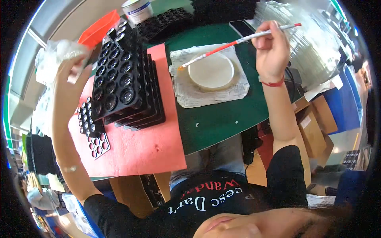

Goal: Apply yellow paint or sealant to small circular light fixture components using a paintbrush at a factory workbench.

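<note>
The right hand (272, 49) is closed around a long thin brush with a white shaft and red bands (238, 41), pinched near its upper end. The shaft slants down to the left, and its tip sits at the left rim of a shallow round dish of pale paste (212, 71); whether the tip touches the paste is hard to tell. A red cord bracelet (273, 83) circles the wrist. The dish stands on a crumpled sheet of printed paper (190, 93) spread on the green bench (222, 119), toward its far middle.

The left hand (71, 77) is raised at the left edge of the bench, fingers closed on the upper left corner of a tilted black plastic tray of round lens-like cups (119, 75). That tray leans on a stack of similar black trays (149, 103) lying on a salmon-red sheet (139, 146), which covers the near left part of the bench. A smaller flat black tray with open holes (95, 141) lies on the sheet just under the left forearm, partly hidden by it.

Behind the left hand a clear plastic bag (55, 55) bulges, its contents unclear. At the far edge stand an orange-red bin (97, 31), a white cylindrical tub (137, 10) cut off by the frame, and more black trays (166, 23). A pile of clear plastic sheets (305, 43) fills the far right corner, blurred by glare, and brown cardboard boxes (317, 119) sit beyond the right edge
</note>
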`<state>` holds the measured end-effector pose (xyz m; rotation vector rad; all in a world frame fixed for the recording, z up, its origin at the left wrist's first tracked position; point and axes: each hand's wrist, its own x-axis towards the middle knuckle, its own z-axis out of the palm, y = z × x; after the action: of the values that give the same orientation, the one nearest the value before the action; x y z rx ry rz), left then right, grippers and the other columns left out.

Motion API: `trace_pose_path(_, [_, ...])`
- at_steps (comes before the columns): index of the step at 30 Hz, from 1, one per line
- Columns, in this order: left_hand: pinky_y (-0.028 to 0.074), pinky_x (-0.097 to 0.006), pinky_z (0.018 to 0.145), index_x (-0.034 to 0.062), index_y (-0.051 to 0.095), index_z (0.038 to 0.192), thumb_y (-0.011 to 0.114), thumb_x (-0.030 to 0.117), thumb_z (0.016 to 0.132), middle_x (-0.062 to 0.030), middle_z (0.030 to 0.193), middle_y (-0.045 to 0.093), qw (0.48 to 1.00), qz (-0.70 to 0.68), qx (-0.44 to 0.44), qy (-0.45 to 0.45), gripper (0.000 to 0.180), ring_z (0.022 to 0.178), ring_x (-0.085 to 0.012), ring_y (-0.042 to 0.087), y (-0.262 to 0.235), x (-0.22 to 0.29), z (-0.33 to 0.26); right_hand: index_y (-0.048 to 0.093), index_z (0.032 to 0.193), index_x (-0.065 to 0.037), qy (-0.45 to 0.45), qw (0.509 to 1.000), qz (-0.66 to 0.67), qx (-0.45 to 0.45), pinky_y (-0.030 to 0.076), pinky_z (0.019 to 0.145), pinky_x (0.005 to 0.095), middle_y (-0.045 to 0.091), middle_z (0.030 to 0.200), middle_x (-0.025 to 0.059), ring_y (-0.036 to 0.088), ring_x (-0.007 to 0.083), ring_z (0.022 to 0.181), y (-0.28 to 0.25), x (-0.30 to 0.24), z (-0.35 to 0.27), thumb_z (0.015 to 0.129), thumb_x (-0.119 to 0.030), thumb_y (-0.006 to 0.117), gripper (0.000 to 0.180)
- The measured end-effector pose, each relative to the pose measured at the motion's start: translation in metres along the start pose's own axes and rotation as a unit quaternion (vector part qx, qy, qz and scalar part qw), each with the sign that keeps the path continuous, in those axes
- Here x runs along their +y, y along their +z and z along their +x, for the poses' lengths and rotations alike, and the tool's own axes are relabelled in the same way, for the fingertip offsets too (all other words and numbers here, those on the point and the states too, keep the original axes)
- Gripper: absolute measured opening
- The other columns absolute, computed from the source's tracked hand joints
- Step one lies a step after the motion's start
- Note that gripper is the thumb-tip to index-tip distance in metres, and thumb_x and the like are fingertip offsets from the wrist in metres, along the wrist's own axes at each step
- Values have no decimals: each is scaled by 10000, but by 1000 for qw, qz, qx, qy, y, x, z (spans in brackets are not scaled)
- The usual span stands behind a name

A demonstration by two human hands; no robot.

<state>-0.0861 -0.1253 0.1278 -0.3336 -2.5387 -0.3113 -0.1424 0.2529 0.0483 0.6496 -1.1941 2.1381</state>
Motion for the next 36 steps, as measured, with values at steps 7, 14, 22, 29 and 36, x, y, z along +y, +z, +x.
trace_pose_path(7, [414, -219, 687, -3, 547, 1045, 590, 190, 772, -33, 815, 591, 972, -188, -120, -69, 338, 732, -82, 526, 46, -9, 65, 547, 721, -29, -27, 994, -102, 13, 274, 452, 164, 457, 550, -18, 393, 31, 490, 7, -2, -4, 877, -220, 439, 269])
trace_pose_path(14, [366, -200, 586, -3, 548, 1005, 572, 161, 783, -4, 758, 535, 980, -182, -55, -60, 277, 650, -69, 451, 58, -35, 69, 536, 723, -11, -90, 990, -98, -48, 309, 446, 169, 475, 588, -14, 404, 29, 492, 13, -8, -8, 865, -140, 473, 202])
trace_pose_path(22, [450, -289, 737, -18, 522, 1022, 610, 24, 670, -111, 914, 570, 958, -209, 174, 90, 365, 826, -166, 552, 9, 82, -48, 554, 682, -7, -163, 954, -241, -68, 321, 438, 182, 471, 525, -21, 418, 29, 479, 5, -11, -12, 810, -129, 568, 177])
trace_pose_path(29, [464, -316, 690, 32, 588, 926, 647, 39, 614, -115, 911, 596, 839, -421, -293, 179, 317, 791, -241, 580, 96, 116, -99, 554, 660, -11, -166, 930, -317, -81, 290, 422, 193, 453, 511, -19, 379, 38, 451, 12, -1, -13, 802, -135, 575, 190])
trace_pose_path(36, [452, -295, 700, 7, 579, 923, 660, 37, 638, -126, 888, 593, 824, -492, -271, 70, 298, 792, -232, 576, 101, 109, -103, 535, 714, 13, -140, 942, -286, -106, 311, 473, 183, 505, 609, 16, 417, 48, 528, 11, 4, -16, 850, -122, 490, 197])
